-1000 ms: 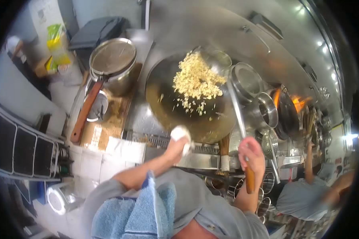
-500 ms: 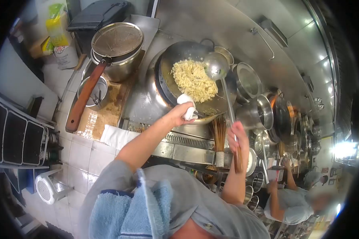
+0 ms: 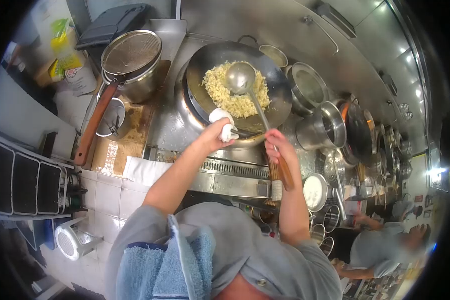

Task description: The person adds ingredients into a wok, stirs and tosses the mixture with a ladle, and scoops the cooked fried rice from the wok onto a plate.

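A dark wok [image 3: 280, 95] tilts on the stove, with yellowish fried rice [image 3: 220, 90] spread in its middle. My left hand [image 3: 216, 136] is closed round a white cloth [image 3: 226, 131] at the wok's near rim, where the wok handle is mostly hidden. My right hand [image 3: 281, 146] grips the wooden-ended handle of a long metal ladle [image 3: 240, 78]. The ladle's round bowl lies over the rice, its back facing up.
A strainer [image 3: 131, 52] rests on a metal pot at the left, beside a small pot [image 3: 112, 117] on a board. Metal pots [image 3: 321, 125] line the right, near a bowl of white contents [image 3: 315, 192]. A co-worker [image 3: 380, 245] is at the lower right.
The ladle bowl has moved left and down onto the rice. Earlier the rice was in the air above the wok; now it lies in the wok. The co-worker's arms have shifted.
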A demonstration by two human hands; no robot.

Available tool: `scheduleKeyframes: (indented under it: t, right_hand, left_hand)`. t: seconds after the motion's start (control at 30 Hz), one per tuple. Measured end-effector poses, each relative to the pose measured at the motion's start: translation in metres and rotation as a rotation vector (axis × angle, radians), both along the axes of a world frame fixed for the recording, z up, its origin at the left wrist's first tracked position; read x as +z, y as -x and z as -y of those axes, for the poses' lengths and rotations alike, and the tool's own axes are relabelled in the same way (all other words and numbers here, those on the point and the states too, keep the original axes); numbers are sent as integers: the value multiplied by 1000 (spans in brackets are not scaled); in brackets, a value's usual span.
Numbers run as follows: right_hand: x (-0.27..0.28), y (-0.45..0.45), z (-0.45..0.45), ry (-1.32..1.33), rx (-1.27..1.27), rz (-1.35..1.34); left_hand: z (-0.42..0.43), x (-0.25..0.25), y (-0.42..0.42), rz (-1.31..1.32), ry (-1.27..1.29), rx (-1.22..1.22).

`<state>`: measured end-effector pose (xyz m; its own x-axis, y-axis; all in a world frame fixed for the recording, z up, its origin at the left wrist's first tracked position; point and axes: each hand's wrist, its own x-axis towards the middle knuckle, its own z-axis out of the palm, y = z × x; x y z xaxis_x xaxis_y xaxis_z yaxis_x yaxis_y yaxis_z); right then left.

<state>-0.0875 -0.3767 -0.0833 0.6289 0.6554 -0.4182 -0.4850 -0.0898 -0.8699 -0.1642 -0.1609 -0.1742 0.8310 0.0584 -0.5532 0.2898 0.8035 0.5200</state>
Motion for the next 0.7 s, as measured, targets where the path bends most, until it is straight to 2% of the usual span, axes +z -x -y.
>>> scheduleKeyframes:
  t: [0.1, 0.23, 0.27, 0.33, 0.4, 0.5, 0.53, 0.63, 0.7]
  right_hand:
    - [37, 18, 13, 131, 22, 135]
    - [26, 39, 84, -45, -64, -128]
    - [11, 30, 65, 39, -106, -47]
    - [8, 7, 35, 19, -52, 1]
    - [32, 13, 33, 105, -34, 78]
    - [50, 40, 96, -85, -40, -89]
    - [44, 39, 111, -192, 41, -216]
    - [14, 27, 70, -57, -115, -110]
    - [29, 26, 54, 9, -100, -40]
  left_hand:
    - [-3, 4, 3, 1, -25, -36]
    - [-1, 5, 2, 5, -24, -33]
    - [-1, 4, 2, 5, -9, -26]
    - [0, 7, 2, -13, -11, -34]
    - [-1, 4, -2, -34, -23, -46]
    - [-2, 9, 1, -38, -73, -78]
    - [-4, 10, -2, -37, -73, -65]
    - [-3, 4, 3, -49, -47, -47]
    - [3, -1, 3, -40, -25, -44]
